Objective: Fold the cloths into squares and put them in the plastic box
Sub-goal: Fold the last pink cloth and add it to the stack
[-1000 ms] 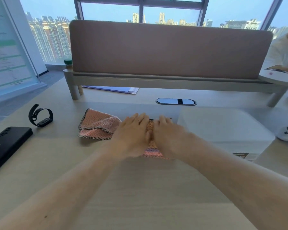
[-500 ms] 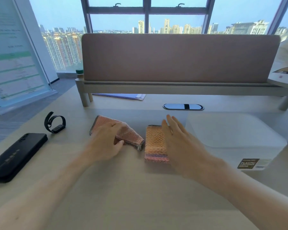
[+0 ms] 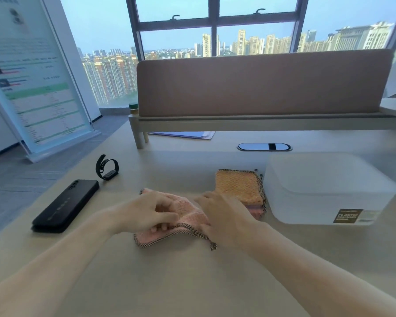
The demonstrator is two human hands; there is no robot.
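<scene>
A crumpled pink cloth (image 3: 188, 216) with a dark woven edge lies on the desk in front of me. My left hand (image 3: 146, 211) grips its left part, fingers curled into the fabric. My right hand (image 3: 224, 216) holds its right side, the fingers partly hidden behind the cloth. A folded orange cloth (image 3: 240, 186) lies flat just beyond my right hand, touching the left wall of the white plastic box (image 3: 325, 191). The box stands at the right with its lid on and a dark label on its front.
A black phone (image 3: 66, 204) and a black wristband (image 3: 106, 167) lie at the left. A padded desk divider (image 3: 261, 85) on legs runs across the back, with papers (image 3: 185, 134) under it and an oval cable port (image 3: 264, 147) in front. A sign board (image 3: 32, 76) stands far left.
My right hand left the folded orange cloth and moved left onto the pink cloth. Both hands pulled the pink cloth nearer to me. The camera view shifted left.
</scene>
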